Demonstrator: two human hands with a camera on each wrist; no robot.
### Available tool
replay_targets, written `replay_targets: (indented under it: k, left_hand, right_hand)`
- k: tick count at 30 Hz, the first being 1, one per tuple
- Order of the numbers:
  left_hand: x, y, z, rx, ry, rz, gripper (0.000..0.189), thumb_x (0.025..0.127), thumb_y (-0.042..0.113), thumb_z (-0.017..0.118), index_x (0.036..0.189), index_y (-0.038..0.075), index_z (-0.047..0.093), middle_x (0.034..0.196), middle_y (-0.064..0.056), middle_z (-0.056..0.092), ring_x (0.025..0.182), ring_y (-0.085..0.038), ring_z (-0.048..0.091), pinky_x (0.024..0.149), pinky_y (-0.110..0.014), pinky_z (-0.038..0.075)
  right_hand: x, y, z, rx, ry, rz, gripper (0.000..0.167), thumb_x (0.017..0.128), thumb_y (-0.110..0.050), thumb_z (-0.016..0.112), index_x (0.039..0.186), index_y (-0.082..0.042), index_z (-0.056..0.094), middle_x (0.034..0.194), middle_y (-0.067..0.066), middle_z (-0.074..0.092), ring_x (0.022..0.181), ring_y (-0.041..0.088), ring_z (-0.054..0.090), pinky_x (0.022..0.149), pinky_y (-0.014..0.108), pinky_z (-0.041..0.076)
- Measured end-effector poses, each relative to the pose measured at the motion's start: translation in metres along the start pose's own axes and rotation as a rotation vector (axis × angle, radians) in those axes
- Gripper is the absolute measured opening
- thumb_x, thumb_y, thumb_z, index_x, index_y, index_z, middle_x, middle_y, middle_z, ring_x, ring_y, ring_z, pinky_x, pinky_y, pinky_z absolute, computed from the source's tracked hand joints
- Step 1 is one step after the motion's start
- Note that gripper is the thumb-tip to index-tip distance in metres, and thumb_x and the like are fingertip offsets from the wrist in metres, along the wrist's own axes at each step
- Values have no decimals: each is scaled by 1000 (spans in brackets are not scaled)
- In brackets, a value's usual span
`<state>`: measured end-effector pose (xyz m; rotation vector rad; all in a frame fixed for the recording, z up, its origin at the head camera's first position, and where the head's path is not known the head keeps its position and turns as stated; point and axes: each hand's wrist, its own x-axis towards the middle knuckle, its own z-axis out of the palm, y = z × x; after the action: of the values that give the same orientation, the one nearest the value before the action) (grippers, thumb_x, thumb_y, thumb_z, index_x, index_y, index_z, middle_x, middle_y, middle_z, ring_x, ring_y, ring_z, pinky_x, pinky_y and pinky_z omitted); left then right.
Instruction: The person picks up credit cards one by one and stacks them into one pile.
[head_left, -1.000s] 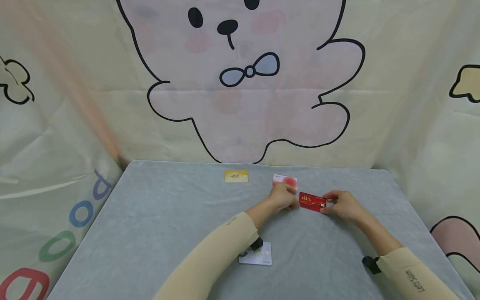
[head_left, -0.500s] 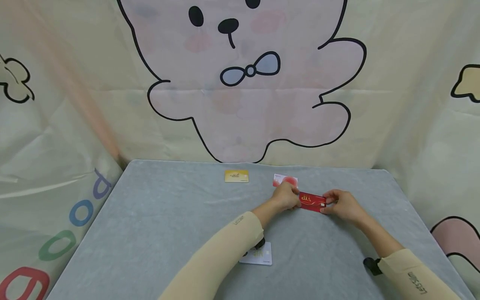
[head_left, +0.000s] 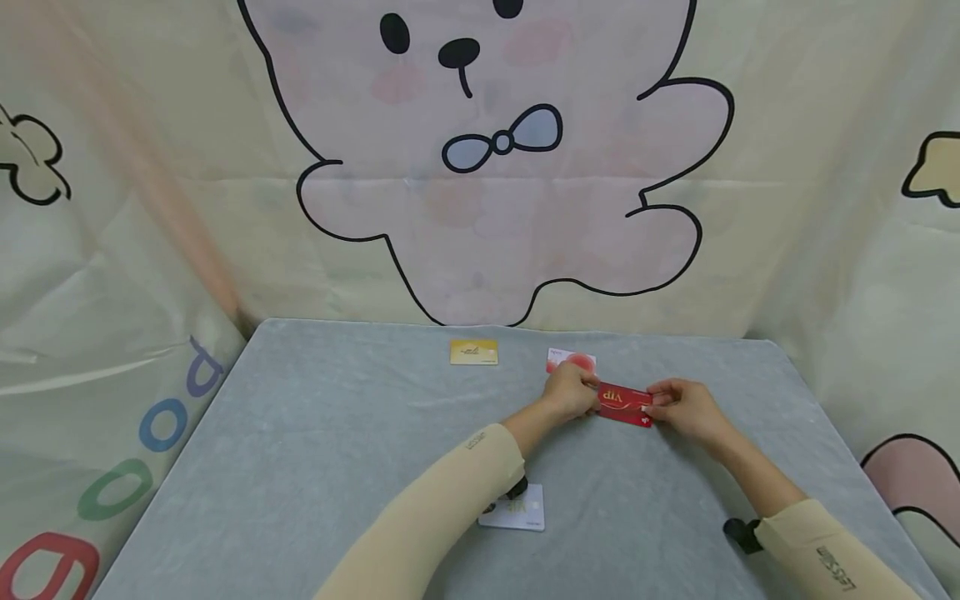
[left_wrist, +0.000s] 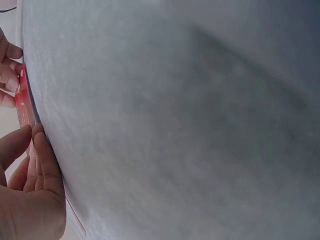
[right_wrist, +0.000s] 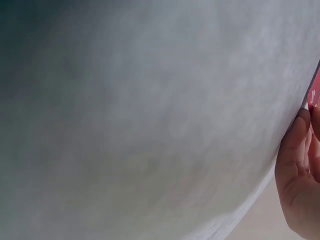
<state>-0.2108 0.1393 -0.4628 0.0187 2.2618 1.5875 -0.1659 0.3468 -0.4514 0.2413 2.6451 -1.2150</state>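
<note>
A red card with gold "VIP" lettering point(head_left: 624, 398) is held level between both hands over the grey cloth, its lettering upside down in the head view. My left hand point(head_left: 570, 392) pinches its left end between thumb and fingers, as the left wrist view also shows. At the opposite end, the right hand point(head_left: 684, 408) pinches the edge with thumb and fingertips. Just behind the left hand lies a white card with a pink-red circle point(head_left: 558, 357), partly covered by that hand. In the right wrist view only a sliver of the red card point(right_wrist: 314, 95) shows beside the fingers.
A yellow card point(head_left: 473, 352) lies near the back edge of the cloth-covered table point(head_left: 337, 433). Under the left forearm, a pale white card point(head_left: 528, 515) is partly hidden. A curtain with a cartoon bear point(head_left: 480, 225) hangs close behind the table.
The left hand has moved slightly right and taken hold of the red card's left end. The right thumb has shifted up, so the card's lower right corner now shows.
</note>
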Motion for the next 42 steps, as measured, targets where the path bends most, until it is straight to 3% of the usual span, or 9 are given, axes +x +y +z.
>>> replay_targets:
  k: [10, 16, 20, 27, 32, 42]
  left_hand:
    - [-5, -3, -11, -88, -19, 17, 29, 83, -9, 78, 111, 1, 80, 83, -9, 74, 56, -14, 60, 55, -26, 56]
    - [-8, -1, -20, -116, -44, 56, 33, 80, -16, 75, 111, -4, 78, 74, -8, 71, 53, -13, 59, 56, -28, 59]
    - [-11, 1, -25, -127, -60, 45, 33, 81, -16, 75, 112, -4, 77, 73, -6, 69, 54, -13, 60, 59, -30, 61]
    - [-14, 2, -31, -143, -61, -1, 31, 83, -12, 78, 112, -1, 79, 86, -7, 70, 59, -14, 62, 63, -31, 62]
    - [-15, 2, -37, -160, -61, 3, 33, 82, -13, 79, 113, -1, 78, 93, -7, 70, 60, -14, 64, 69, -37, 64]
    - [-21, 1, -52, -186, -113, 44, 32, 84, -8, 80, 114, 1, 78, 78, -7, 75, 59, -14, 66, 72, -43, 64]
  right_hand:
    - [-3, -4, 2, 110, -34, 10, 44, 99, -3, 70, 134, 18, 53, 100, 15, 65, 83, 16, 67, 69, 30, 61]
    - [-8, -8, 0, 145, -56, 2, 47, 101, -6, 69, 136, 18, 51, 98, 14, 65, 81, 17, 68, 70, 31, 62]
    - [-11, -11, 0, 151, -65, -10, 48, 102, -9, 69, 138, 17, 51, 101, 14, 64, 82, 17, 68, 71, 32, 62]
    - [-17, -16, 1, 166, -68, -14, 50, 102, -10, 70, 139, 17, 51, 104, 15, 64, 84, 17, 68, 73, 33, 62]
    - [-19, -21, 2, 194, -64, -11, 52, 101, -13, 71, 140, 16, 51, 105, 14, 64, 84, 15, 69, 75, 35, 63]
    - [-23, -31, 4, 192, -52, -19, 55, 101, -19, 72, 140, 13, 51, 108, 14, 65, 88, 18, 69, 78, 37, 63]
